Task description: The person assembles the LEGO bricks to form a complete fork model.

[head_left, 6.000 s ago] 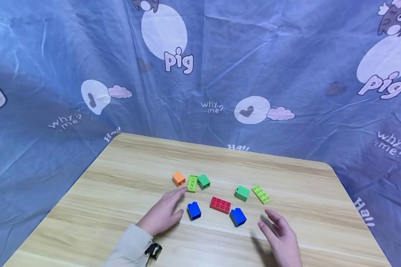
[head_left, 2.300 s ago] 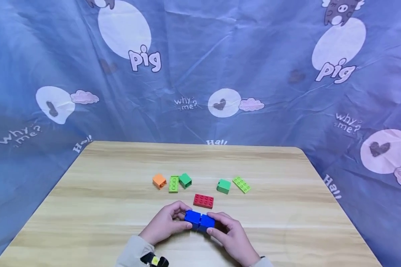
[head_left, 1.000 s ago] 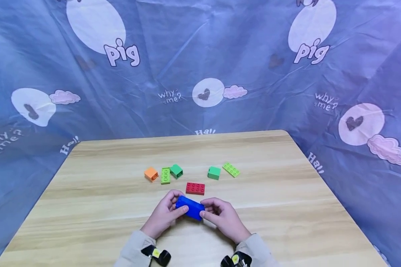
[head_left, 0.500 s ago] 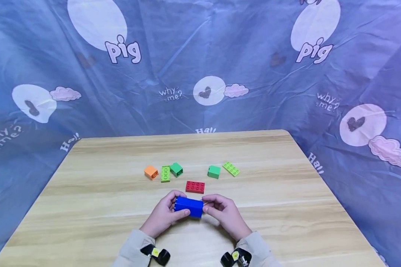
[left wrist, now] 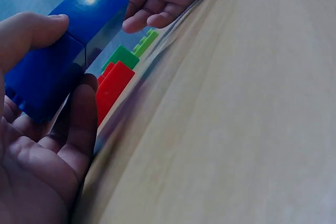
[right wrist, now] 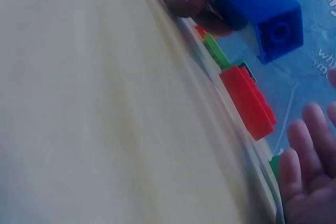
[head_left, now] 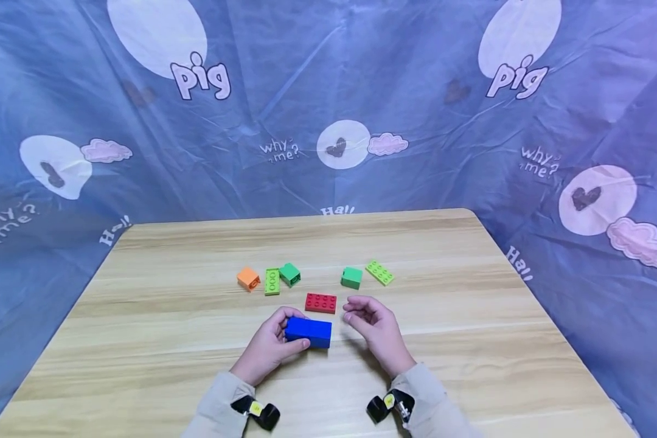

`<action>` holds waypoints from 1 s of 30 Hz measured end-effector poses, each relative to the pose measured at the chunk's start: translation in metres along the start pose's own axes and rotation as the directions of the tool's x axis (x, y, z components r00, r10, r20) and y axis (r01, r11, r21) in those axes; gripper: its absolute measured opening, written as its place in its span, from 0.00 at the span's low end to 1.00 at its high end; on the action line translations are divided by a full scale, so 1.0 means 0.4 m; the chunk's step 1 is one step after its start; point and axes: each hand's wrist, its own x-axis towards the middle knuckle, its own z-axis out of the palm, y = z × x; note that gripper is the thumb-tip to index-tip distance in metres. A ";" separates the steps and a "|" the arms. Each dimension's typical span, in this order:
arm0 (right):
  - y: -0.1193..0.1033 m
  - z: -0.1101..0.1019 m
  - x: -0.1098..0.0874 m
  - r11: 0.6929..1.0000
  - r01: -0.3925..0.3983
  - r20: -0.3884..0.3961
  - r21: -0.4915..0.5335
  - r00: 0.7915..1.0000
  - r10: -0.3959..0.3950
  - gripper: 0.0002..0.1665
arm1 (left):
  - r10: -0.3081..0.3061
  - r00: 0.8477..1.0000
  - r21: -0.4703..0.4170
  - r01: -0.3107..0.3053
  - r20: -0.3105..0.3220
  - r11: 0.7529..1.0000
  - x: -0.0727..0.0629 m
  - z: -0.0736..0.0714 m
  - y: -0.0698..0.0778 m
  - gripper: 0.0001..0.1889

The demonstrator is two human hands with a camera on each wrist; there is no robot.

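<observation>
While the joined blue blocks (head_left: pixel 309 333) are lower-mid frame, pinched btwn thumb & fingers of the L hand (head_left: pixel 264 354), best keep that grip near the seam so the joint prob won't flex. R hand (head_left: pixel 382 336) holds nothing, half open, fingers loosely bent, just right of the blocks; I'd keep it clear of the red brick (head_left: pixel 320 303) above. Vs 0.5 s ago: R fingers were at blocks' right end, now apart; red brick unmoved.

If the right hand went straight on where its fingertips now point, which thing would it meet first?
Probably the red, rectangular, studded plastic brick. The right hand might pass above it, because the hand's height is unclear.
</observation>
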 end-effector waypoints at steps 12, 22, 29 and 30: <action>-0.004 -0.042 0.087 0.998 -0.009 -0.159 -0.067 0.987 -0.002 0.24 | 0.011 1.000 0.037 -0.012 0.011 0.999 0.002 -0.010 -0.009 0.27; -0.009 -0.056 0.098 0.998 -0.012 -0.162 -0.062 0.987 0.002 0.23 | 0.033 0.999 0.002 -0.033 -0.021 0.999 0.007 -0.008 -0.007 0.29; -0.034 -0.005 0.038 0.972 0.117 0.187 -0.206 0.979 -0.079 0.23 | 0.052 0.998 0.001 -0.052 -0.032 0.999 0.004 -0.006 -0.004 0.28; -0.039 0.004 0.031 0.961 0.150 0.231 -0.231 0.968 -0.095 0.23 | 0.054 0.998 0.003 -0.054 -0.031 0.999 0.005 -0.006 -0.004 0.28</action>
